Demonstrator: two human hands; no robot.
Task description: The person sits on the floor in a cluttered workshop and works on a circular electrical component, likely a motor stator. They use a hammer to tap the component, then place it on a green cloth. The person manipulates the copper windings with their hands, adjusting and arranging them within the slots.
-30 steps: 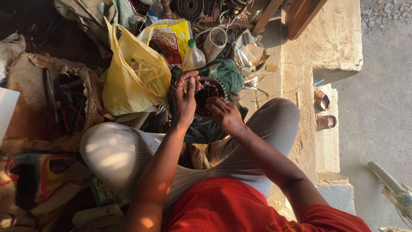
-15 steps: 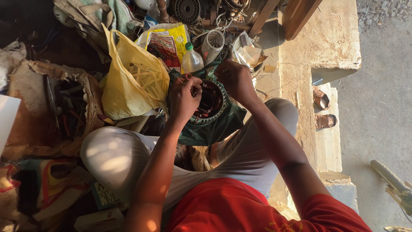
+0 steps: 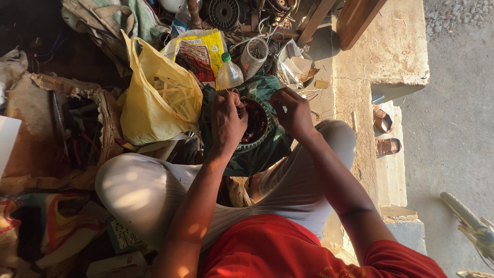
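Sitting cross-legged on a messy floor [image 3: 31,108], knees in pale trousers [image 3: 139,190] spread wide, red shirt [image 3: 278,247] at the bottom. Off to the side, a big concrete step [image 3: 381,56], with a pair of brown sandals [image 3: 385,133] just below it. Close by the left knee, a fat yellow plastic bag [image 3: 154,100] stuffed with pale strips, leaning against the work and hiding part of its edge. Behind the bag, a torn brown box [image 3: 62,123] full of dark tools. Between the knees, on a green cloth [image 3: 260,154], a round green motor shell [image 3: 257,126] with dark copper wire coils inside.

Left hand [image 3: 226,121] curled over the rim of the motor shell, fingers bent down into the coils, covering much of the opening. Right hand [image 3: 290,110] closed in a loose fist at the far rim, pinching something small and pale; too small to tell what.

Just past the motor shell, a clear plastic bottle [image 3: 229,74] with a green cap, a yellow printed packet [image 3: 198,51], a see-through jar [image 3: 253,55] lying on its side, and a tangle of wires and metal bits crowding the top.
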